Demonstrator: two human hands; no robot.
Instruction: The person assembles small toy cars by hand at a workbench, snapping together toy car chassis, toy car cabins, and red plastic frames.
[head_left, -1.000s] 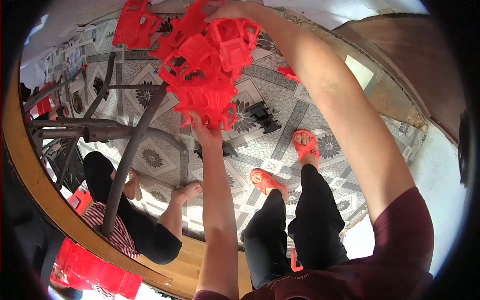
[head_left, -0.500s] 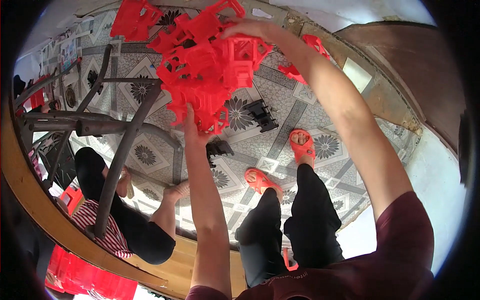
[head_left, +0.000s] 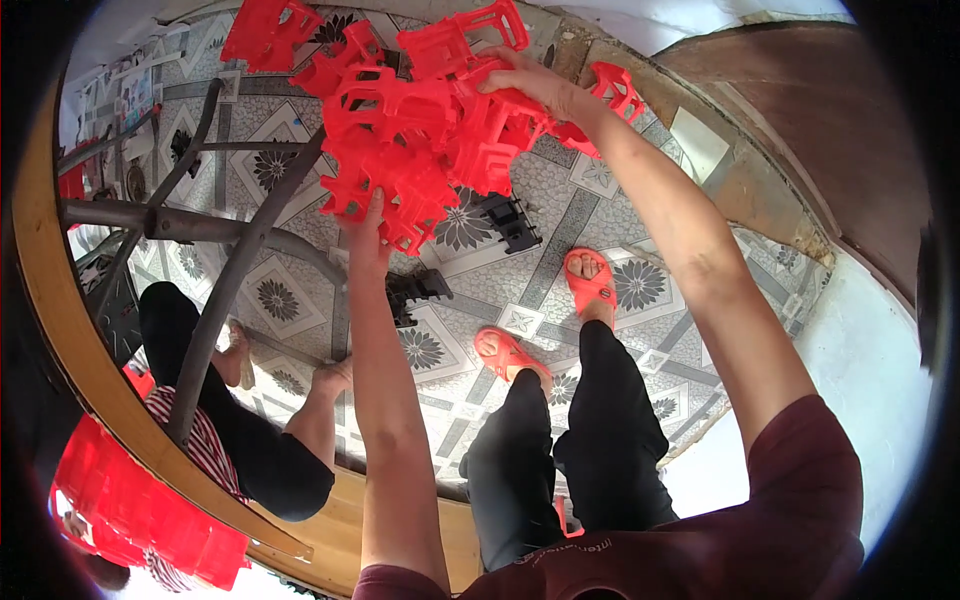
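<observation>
A jumbled cluster of red molded plastic frames (head_left: pixel 400 130), with open windows and bars, is held out over the floor between my hands. My left hand (head_left: pixel 367 225) grips its near lower end; the thumb shows in front and the other fingers are mostly hidden behind the red plastic. My right hand (head_left: pixel 530 82) is closed over the upper right side of the cluster, fingers bent onto a frame there. Below the cluster, two black plastic pieces, one farther (head_left: pixel 512 222) and one nearer (head_left: pixel 415 292), lie on the patterned floor.
Grey metal tube legs (head_left: pixel 250 235) and a curved wooden edge (head_left: pixel 140 440) stand at left. Another person's bent leg (head_left: pixel 265 470) is beside them. More red frames (head_left: pixel 268 35) lie far left, others (head_left: pixel 615 92) near the right wall. A red stack (head_left: pixel 150 500) sits lower left.
The cluster has spread and shifted, its upper right frame now tilted up and apart. My right hand has moved slightly right and down, my left slightly left and up.
</observation>
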